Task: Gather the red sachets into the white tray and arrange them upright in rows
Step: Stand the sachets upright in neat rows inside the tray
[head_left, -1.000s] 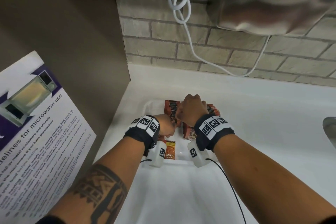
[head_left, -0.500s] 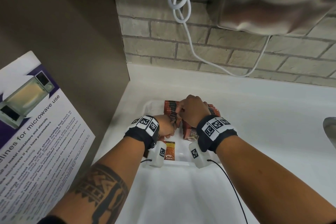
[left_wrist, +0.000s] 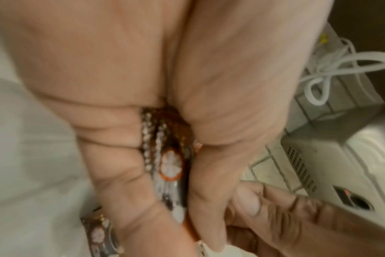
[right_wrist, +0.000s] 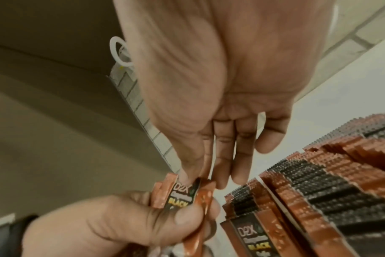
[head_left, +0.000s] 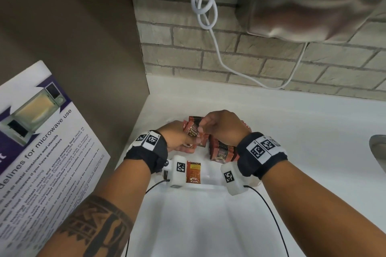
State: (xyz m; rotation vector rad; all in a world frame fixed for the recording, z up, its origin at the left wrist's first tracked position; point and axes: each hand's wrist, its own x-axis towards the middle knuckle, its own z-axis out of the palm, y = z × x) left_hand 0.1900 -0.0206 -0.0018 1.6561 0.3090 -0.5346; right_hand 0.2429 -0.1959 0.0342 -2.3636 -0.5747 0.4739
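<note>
White counter [head_left: 292,131] under a brick wall [head_left: 250,58] holds the white tray [head_left: 208,176]. Left hand [head_left: 177,140] grips a bundle of sachets [head_left: 193,131]; right hand [head_left: 221,125] pinches 1 from it, beside the upright rows [head_left: 223,150]

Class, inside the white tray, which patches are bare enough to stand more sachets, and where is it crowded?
Bare floor in the white tray lies between the flat sachet at its near edge and the right wrist camera. It is crowded further back: upright rows fill the right side, and the left hand and right hand hold a bundle.
</note>
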